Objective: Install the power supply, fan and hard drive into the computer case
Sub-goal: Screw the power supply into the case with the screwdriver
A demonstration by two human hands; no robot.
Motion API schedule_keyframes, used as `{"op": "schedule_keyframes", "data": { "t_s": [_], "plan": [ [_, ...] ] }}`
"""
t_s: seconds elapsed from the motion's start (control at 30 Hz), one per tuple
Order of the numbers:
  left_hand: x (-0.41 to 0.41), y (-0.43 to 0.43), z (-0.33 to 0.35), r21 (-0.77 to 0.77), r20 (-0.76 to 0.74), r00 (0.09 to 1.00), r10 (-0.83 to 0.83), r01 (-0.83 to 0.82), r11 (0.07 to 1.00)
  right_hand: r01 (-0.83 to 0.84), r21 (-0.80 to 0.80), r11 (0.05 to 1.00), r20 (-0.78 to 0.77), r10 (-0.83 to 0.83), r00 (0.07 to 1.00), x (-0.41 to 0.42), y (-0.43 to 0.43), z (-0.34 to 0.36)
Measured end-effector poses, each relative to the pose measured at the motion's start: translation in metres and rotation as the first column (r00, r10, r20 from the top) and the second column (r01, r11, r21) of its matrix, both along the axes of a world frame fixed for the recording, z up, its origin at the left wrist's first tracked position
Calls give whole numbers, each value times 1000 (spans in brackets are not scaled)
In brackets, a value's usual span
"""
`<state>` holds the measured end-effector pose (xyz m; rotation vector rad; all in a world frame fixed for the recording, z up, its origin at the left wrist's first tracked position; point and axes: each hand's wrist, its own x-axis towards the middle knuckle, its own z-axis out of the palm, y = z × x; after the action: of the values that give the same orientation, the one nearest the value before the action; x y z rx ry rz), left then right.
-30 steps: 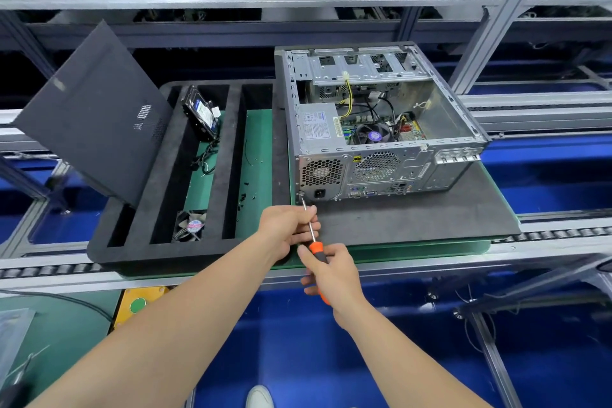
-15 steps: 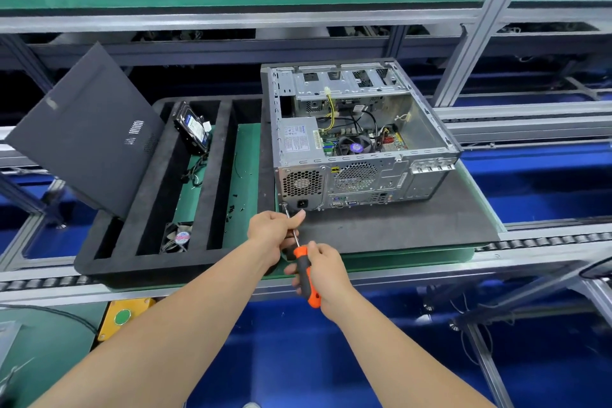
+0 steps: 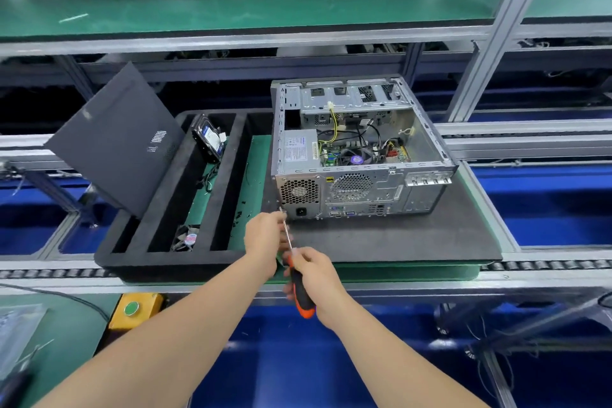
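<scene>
The open silver computer case [image 3: 427, 129] lies on its side on a black mat [image 3: 414, 238]. The power supply [image 3: 298, 151] sits inside its left rear corner. My right hand [image 3: 313, 270] grips the orange-and-black screwdriver [image 3: 302, 298]. Its shaft points up at the case's lower left rear corner. My left hand [image 3: 265, 235] pinches the shaft near the tip. The hard drive [image 3: 208, 138] leans in the black foam tray [image 3: 172, 262], and the fan [image 3: 188, 238] lies in the same slot nearer me.
The dark side panel [image 3: 116, 139] leans on the tray's left end. Small screws [image 3: 239, 215] lie on the green strip between tray slots. A yellow box with a green button [image 3: 134, 308] sits at the bench's near edge. Roller rails run left and right.
The view has tilted up a little, so the case sits lower in frame. Both hands stay on the screwdriver at the case's lower left rear corner; my left hand has slid nearer the tip.
</scene>
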<state>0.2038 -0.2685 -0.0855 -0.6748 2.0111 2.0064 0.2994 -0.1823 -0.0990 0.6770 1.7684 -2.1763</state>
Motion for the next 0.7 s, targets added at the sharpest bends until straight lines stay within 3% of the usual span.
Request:
{"op": "schedule_keyframes", "data": {
  "t_s": [0.07,0.13,0.27,0.4,0.53,0.7],
  "plan": [
    [12,6,16,-126,-249,968,2,-34,991,-14,41,999,-142,20,990,7,3,6],
    [21,17,41,-137,-458,886,-75,13,991,-2,76,997,-299,25,954,8,10,19],
    [11,51,98,-202,-645,718,-262,170,964,154,302,941,-549,39,835,-8,39,62],
    [-16,95,141,-127,-688,630,-360,383,915,363,379,852,-666,-21,746,-32,89,113],
    [-45,150,153,-107,-666,587,-460,535,838,571,312,759,-718,-205,665,-54,158,154],
    [-79,217,144,-187,-564,543,-622,649,737,662,461,591,-630,-308,713,-69,256,172]
  ]
}}
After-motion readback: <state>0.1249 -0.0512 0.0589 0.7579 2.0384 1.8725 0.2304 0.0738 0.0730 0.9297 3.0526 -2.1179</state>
